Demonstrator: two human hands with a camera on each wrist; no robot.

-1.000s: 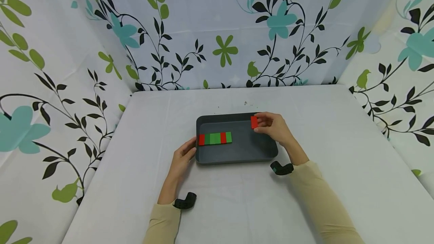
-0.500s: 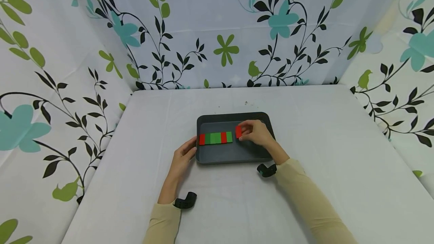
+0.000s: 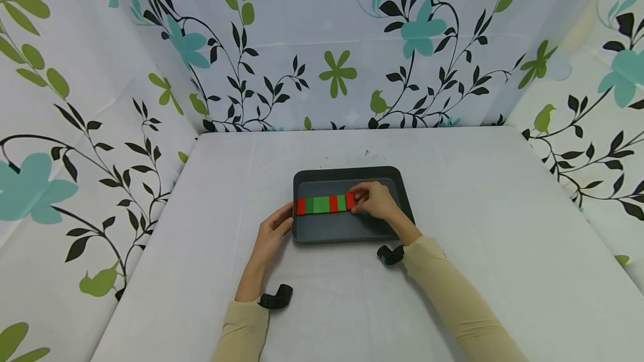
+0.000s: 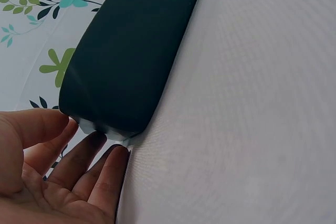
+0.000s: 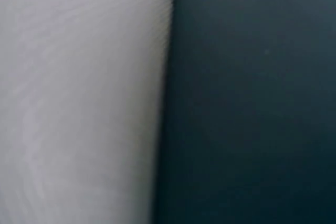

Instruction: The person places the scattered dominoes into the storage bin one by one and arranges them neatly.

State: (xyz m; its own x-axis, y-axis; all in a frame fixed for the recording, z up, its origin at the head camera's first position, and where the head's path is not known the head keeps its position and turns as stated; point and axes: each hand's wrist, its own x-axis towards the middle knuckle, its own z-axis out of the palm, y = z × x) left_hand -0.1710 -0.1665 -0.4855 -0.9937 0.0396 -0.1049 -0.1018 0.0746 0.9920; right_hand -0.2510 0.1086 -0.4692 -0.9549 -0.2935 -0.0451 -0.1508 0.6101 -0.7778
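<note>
A row of flat, domino-shaped red and green blocks [image 3: 319, 204] lies side by side in a dark grey rectangular tray [image 3: 347, 232], starting near its left wall. My right hand [image 3: 374, 200] pinches a red block [image 3: 350, 200] by its right side, at the right end of the row. The left hand [image 3: 269, 236] rests against the tray's left end, thumb and fingertips touching the outer wall. In the left wrist view, those fingers [image 4: 107, 182] spread across the tray's end [image 4: 121, 61]. The right wrist view shows only the tray's dark side [image 5: 252, 103], with no hand.
A white cloth [image 3: 453, 183] covers the table. Patterned leaf-and-flower curtains [image 3: 282, 43] hang behind and at both sides. A few small dark specks [image 3: 369, 153] lie beyond the tray. Each wrist wears a black camera [image 3: 276, 297].
My right hand has carried the red block left and toward me, from the tray's far right part to the right end of the row. The left hand has stayed at the tray.
</note>
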